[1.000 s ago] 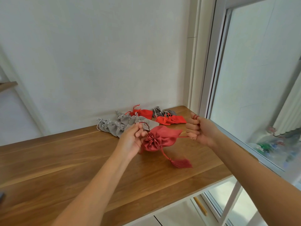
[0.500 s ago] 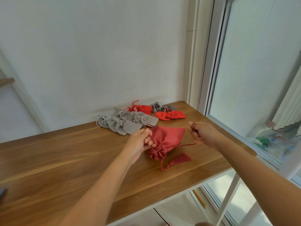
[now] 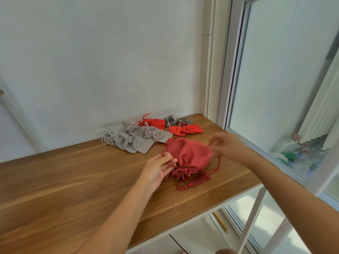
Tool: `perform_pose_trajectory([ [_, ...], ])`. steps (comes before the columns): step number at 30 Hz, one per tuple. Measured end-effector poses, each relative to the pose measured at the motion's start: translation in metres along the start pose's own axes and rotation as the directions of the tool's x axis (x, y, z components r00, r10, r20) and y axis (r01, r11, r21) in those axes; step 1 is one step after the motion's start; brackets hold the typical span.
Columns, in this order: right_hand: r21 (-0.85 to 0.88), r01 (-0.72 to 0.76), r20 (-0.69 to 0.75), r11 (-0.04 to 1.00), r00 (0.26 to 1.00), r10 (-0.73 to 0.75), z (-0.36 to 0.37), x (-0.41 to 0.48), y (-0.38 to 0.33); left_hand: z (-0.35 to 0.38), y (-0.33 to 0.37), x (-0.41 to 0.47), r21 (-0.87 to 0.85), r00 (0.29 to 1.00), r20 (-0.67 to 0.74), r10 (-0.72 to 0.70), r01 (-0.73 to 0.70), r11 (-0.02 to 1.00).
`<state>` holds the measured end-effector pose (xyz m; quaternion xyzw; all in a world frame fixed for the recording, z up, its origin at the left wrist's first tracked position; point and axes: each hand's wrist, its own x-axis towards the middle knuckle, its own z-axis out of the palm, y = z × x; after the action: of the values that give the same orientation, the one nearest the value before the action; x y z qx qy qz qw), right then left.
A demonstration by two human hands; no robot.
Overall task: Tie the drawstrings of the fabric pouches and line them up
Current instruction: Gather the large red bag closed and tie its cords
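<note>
Left hand (image 3: 158, 171) touches the cord (image 3: 162, 150) of the red pouch (image 3: 189, 155); right hand (image 3: 226, 146) blurred.

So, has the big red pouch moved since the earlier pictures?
Yes. The red pouch has shifted from the grey pouches towards the near edge of the table, where its tassel now lies.

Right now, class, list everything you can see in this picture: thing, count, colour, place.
large pouch: one, dark red, on the table, front right, mouth gathered
tassel: one, dark red, beside the pouch's mouth
small grey pouches: several, overlapping, by the wall
small red pouches: a few, orange-red, among the grey ones
table: one, brown wood
wall: white, behind
window: one, right
hands: left hand touching the cord; right hand blurred, at the pouch's far side
</note>
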<state>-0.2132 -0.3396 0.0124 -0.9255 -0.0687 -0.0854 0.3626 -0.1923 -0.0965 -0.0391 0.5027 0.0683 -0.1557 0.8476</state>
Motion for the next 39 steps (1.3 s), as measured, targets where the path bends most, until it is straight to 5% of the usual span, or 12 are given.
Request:
perform_pose_trajectory([
  [3, -0.128, 0.250, 0.311, 0.960, 0.929, -0.200, 0.035, -0.009, -0.012, 0.002, -0.002, 0.002, 0.060, 0.999, -0.044, 0.025, -0.022, 0.998],
  [7, -0.311, 0.378, 0.353, 0.872, 0.898, -0.263, 0.066, 0.001, -0.002, 0.000, -0.003, 0.002, 0.425, 0.965, -0.162, 0.208, -0.122, 0.897],
  [10, -0.303, 0.358, 0.326, 0.883, 0.910, -0.257, 0.074, 0.004, -0.001, -0.011, -0.003, 0.003, 0.775, 0.917, -0.074, 0.391, -0.194, 0.602],
  [13, -0.311, 0.337, 0.332, 0.889, 0.915, -0.231, 0.077, 0.010, 0.000, -0.020, 0.000, 0.004, 0.916, 0.882, 0.114, 0.458, -0.271, 0.295],
  [16, -0.313, 0.316, 0.366, 0.896, 0.910, -0.194, 0.074, 0.018, 0.001, -0.028, 0.004, 0.007, 0.946, 0.870, 0.302, 0.390, -0.325, -0.006],
  [20, -0.324, 0.309, 0.371, 0.894, 0.911, -0.181, 0.071, 0.023, 0.004, -0.036, 0.008, 0.011, 0.909, 0.820, 0.412, 0.398, -0.397, -0.122],
  [23, -0.357, 0.323, 0.362, 0.876, 0.913, -0.189, 0.070, 0.025, 0.006, -0.040, 0.011, 0.015, 0.841, 0.696, 0.539, 0.475, -0.411, -0.351],
  [26, -0.374, 0.343, 0.363, 0.862, 0.909, -0.205, 0.071, 0.026, 0.008, -0.041, 0.012, 0.021, 0.643, 0.579, 0.748, 0.325, -0.508, -0.573],
  [39, -0.218, 0.350, 0.376, 0.911, 0.892, -0.253, 0.062, 0.029, 0.010, -0.006, 0.021, 0.045, 0.441, 0.421, 0.885, 0.198, -0.622, -0.647],
])
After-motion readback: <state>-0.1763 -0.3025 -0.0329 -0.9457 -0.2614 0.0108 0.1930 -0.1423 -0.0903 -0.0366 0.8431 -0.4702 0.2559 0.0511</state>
